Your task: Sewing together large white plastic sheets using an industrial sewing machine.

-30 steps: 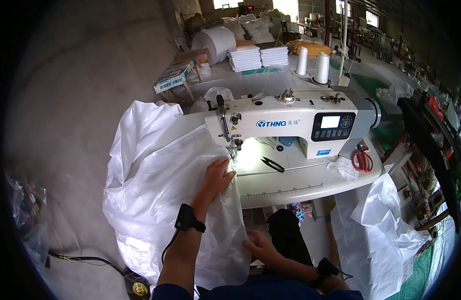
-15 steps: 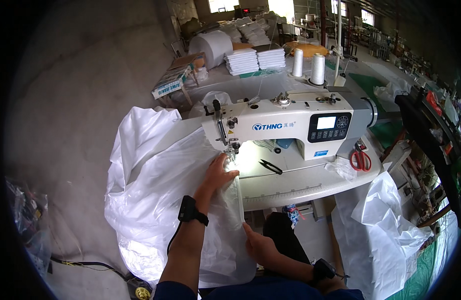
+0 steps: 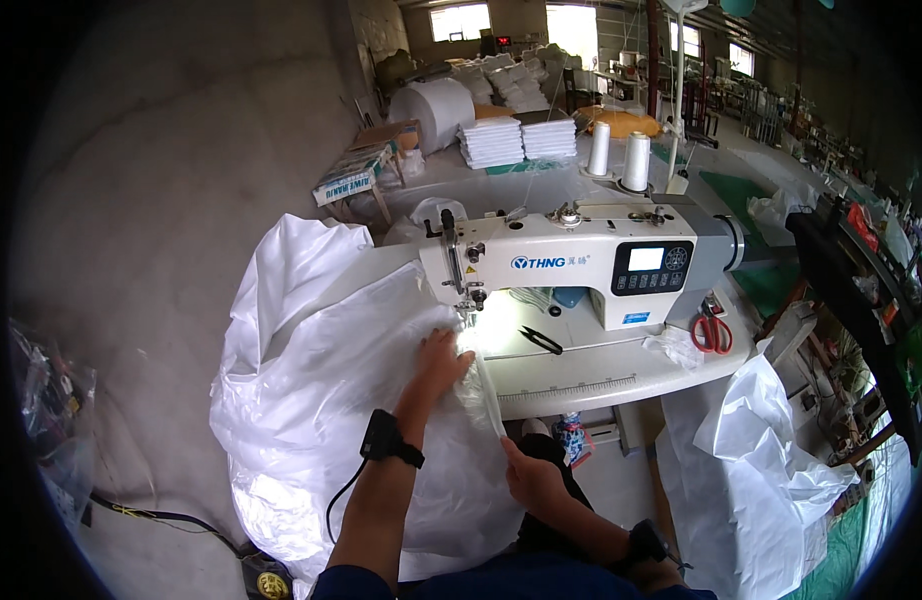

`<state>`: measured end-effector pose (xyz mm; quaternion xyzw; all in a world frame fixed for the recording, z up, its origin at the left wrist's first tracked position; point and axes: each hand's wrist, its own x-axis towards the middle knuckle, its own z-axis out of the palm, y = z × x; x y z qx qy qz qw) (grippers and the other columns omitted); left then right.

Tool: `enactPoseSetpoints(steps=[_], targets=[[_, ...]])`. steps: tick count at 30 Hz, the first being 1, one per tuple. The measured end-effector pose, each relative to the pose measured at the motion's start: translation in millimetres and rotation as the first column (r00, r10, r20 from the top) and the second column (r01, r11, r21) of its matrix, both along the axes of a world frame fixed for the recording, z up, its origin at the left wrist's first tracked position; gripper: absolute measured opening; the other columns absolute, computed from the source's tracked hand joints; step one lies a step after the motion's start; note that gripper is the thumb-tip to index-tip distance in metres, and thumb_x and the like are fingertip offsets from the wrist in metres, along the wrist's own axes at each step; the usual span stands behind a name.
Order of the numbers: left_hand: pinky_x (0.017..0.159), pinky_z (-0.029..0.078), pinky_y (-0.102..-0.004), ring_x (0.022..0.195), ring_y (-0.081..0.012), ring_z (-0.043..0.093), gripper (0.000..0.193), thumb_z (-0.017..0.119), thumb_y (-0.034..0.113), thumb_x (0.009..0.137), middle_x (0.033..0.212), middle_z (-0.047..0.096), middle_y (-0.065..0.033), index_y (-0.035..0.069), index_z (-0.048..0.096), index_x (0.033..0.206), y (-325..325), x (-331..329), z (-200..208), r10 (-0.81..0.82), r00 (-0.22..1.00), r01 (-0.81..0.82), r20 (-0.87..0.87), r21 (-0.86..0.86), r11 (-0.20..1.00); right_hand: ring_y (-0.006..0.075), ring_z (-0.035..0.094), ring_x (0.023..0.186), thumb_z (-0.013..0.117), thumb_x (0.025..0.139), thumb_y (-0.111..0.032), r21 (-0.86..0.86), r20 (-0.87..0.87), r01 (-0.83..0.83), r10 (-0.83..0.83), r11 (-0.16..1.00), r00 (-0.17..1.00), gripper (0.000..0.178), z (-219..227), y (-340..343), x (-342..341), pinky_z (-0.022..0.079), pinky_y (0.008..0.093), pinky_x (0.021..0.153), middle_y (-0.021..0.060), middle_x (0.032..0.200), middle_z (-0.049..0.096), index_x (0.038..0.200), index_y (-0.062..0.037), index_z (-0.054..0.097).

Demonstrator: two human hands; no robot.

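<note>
White woven sack point(image 3: 321, 400), crumpled, glossy, translucent

White woven fabric point(image 3: 321, 400) under my hands, plain. Sewing machine point(image 3: 581, 265) is off-white with a dark panel, scissors point(image 3: 712, 333) have red handles, thread snips point(image 3: 541, 340) are black.

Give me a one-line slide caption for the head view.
Left hand presses white fabric beside the sewing machine needle while the right hand grips its hanging edge below the table.
</note>
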<state>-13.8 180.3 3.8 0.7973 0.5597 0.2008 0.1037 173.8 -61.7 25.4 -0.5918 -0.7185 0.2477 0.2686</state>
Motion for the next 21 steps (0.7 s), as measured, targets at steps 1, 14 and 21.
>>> enactPoseSetpoints(steps=[1, 14, 21], targets=[[0.110, 0.017, -0.0510, 0.135, -0.0307, 0.030, 0.071, 0.055, 0.052, 0.083, 0.142, 0.040, -0.0124, 0.001, 0.044, 0.132, -18, 9, 11, 0.069, 0.993, -0.068, -0.100, 0.008, 0.998, 0.0333, 0.062, 0.059, 0.054, 0.085, -0.012, 0.058, 0.002, -0.032, 0.032, 0.998, 0.999, 0.051, -10, 3, 1, 0.049, 0.0416, 0.056, 0.0171, 0.065, 0.060, 0.133, -0.0035, 0.042], [0.109, 0.009, -0.0556, 0.138, -0.0321, 0.023, 0.058, 0.042, 0.051, 0.090, 0.147, 0.032, -0.0106, 0.017, 0.042, 0.138, -77, -140, 32, 0.417, 0.882, -0.414, -0.218, 0.061, 0.908, 0.0263, 0.065, 0.060, 0.053, 0.077, -0.008, 0.089, 0.282, -0.138, 0.108, 0.986, 0.953, 0.056, -5, 47, -44, 0.052, 0.0377, 0.053, 0.0127, 0.072, 0.063, 0.129, 0.0081, 0.041], [0.110, 0.009, -0.0549, 0.139, -0.0320, 0.021, 0.058, 0.041, 0.050, 0.091, 0.148, 0.030, -0.0109, 0.015, 0.042, 0.138, -25, -141, 38, 0.385, 0.898, -0.380, -0.212, 0.065, 0.923, 0.0277, 0.067, 0.069, 0.046, 0.081, -0.007, 0.012, 0.381, -0.047, 0.039, 0.999, 0.924, 0.050, 13, 90, -48, 0.053, 0.0370, 0.060, 0.0164, 0.082, 0.066, 0.128, 0.0081, 0.042]])
